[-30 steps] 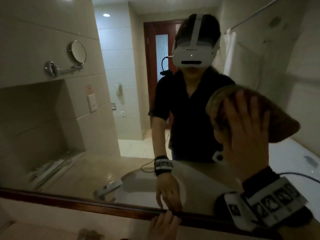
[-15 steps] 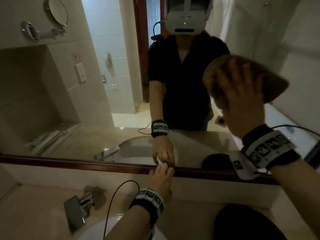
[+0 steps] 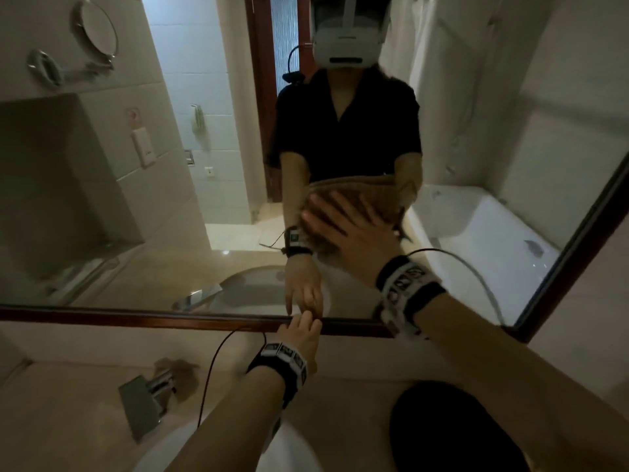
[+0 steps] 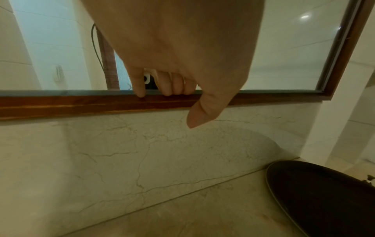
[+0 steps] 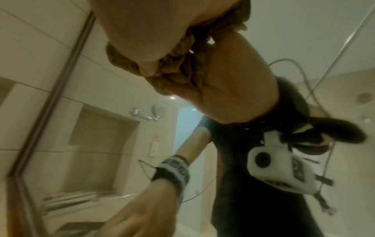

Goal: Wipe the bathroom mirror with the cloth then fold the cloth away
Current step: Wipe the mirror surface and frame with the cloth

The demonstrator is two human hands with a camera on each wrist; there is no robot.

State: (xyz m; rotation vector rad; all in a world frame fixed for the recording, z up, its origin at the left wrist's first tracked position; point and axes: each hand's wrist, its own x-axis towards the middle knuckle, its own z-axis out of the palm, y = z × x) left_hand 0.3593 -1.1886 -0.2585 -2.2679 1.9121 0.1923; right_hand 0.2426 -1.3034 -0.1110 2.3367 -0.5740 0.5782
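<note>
While we look down from the head view, our right hand [image 3: 354,229] lies flat on the brown cloth [image 3: 357,192], fingers straight and spread, pressing it against the mirror [image 3: 136,206] in the lower middle of the glass, above the far edge of the table [image 3: 68,413]. Our left hand [image 3: 301,338] reaches to the wooden frame [image 3: 170,320] along the mirror's lower edge, its fingers bent onto the ledge and holding nothing; it seems to steady us. A faucet [image 3: 143,403] stands near the table's left side, beside the basin [image 3: 299,447], and a dark round object [image 3: 456,430] sits towards the table's right.

From the left wrist view, the fingertips [image 4: 140,93] rest on the top of the frame [image 4: 81,104], the thumb hanging free below it, with nothing pinched. The marble splashback [image 4: 121,152] runs beneath, and the dark round object [image 4: 324,192] shows at the right.

From the right wrist view, the picture is blurred, yet the cloth [image 5: 178,67] shows bunched between our palm and the glass; we cannot tell how much of it lies flat there.

We judge the wiping step to be in hand, with the folding not yet begun. The next move calls for even pressure as the cloth sweeps across the unwiped glass, keeping it from slipping out beneath the flat palm.
</note>
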